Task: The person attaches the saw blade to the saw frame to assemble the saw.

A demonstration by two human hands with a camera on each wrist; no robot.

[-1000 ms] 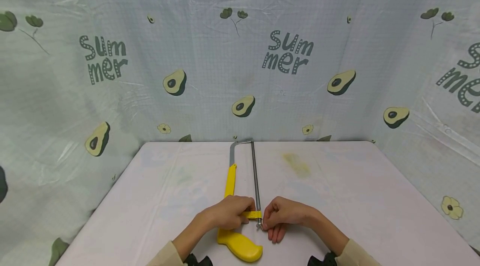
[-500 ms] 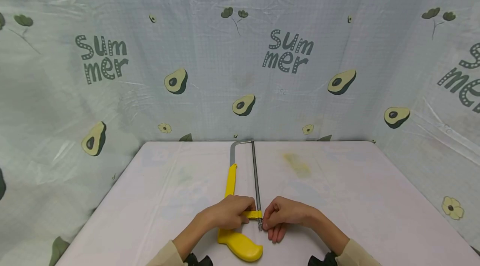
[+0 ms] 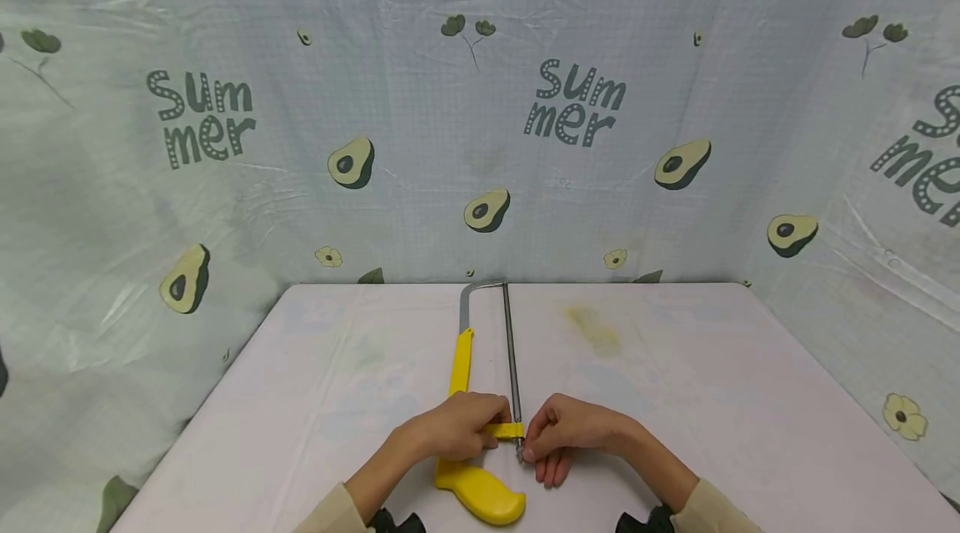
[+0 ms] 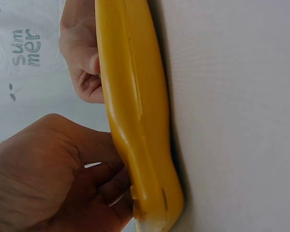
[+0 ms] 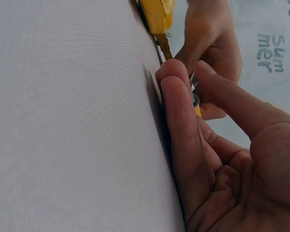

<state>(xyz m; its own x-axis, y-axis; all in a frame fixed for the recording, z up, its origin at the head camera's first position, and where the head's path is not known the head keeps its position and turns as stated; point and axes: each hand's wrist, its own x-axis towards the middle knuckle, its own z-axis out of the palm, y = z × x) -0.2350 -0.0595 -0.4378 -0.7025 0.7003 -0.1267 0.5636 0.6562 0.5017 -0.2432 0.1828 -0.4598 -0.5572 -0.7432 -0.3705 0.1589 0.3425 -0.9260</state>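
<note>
A hacksaw point(image 3: 487, 495) with a yellow handle and grey frame lies flat on the table, its handle toward me. My left hand point(image 3: 463, 424) grips the yellow frame just beyond the handle, fingers reaching to the yellow blade holder point(image 3: 507, 430). From that holder the grey blade point(image 3: 512, 349) runs to the far end. At the near end sits a small metal wing nut point(image 3: 520, 453), pinched by thumb and index finger of my right hand point(image 3: 573, 433). The right wrist view shows its other fingers point(image 5: 183, 121) along the tabletop. The yellow handle point(image 4: 135, 87) fills the left wrist view's middle.
The table point(image 3: 360, 399) is covered with a pale cloth, marked by a yellowish stain point(image 3: 592, 330) right of the saw. A printed curtain point(image 3: 420, 116) hangs behind and along both sides. Black wrist straps point(image 3: 645, 520) show at the bottom.
The wing nut has turned a little between my right fingertips, which have shifted slightly. My left hand and the hacksaw stay in place.
</note>
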